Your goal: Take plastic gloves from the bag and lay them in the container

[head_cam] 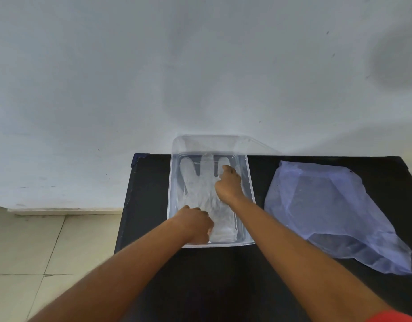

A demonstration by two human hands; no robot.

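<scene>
Both hands are down inside the clear container: left hand curled on the glove's cuff, right hand pinching its fingers. Bag lies right of the container on the counter.

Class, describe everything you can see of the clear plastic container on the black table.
The clear rectangular plastic container is a shallow, see-through tray with rounded corners and a raised rim. It sits upright on the black table, its far end against the white wall, left of the crumpled bluish plastic bag. A transparent plastic glove lies flat inside, fingers pointing away. The left hand presses the glove's cuff end; the right hand presses near its fingers.
</scene>
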